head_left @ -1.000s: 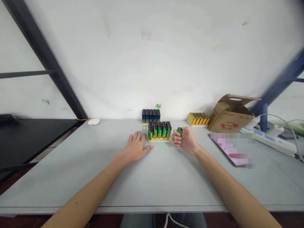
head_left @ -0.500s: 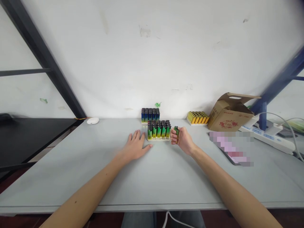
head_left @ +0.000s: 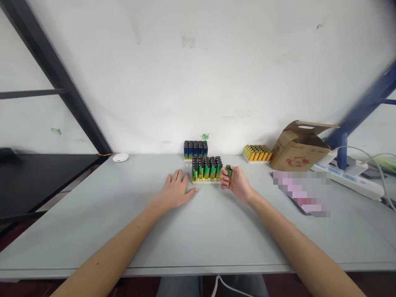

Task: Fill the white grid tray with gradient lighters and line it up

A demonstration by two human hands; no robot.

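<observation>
My right hand (head_left: 237, 183) is closed around a green-and-yellow lighter (head_left: 229, 172), held upright with its black top showing. It is just right of a pale tray (head_left: 206, 181) filled with rows of green-to-yellow lighters (head_left: 207, 168). Flat on the table, with fingers spread, my left hand (head_left: 176, 189) rests to the left of that tray. Blue lighters (head_left: 194, 150) stand in a second group right behind. Part of the held lighter is covered by my fingers.
Yellow lighters (head_left: 258, 153) stand in a tray near the wall, beside an open cardboard box (head_left: 298, 150). A power strip (head_left: 351, 181) and a blurred-out flat object (head_left: 298, 194) lie at the right. At the far left sits a small white case (head_left: 120, 157) on the grey table (head_left: 185, 239).
My right hand has shifted very slightly left, toward the tray, with the lighter still in it. My left hand has stayed in place.
</observation>
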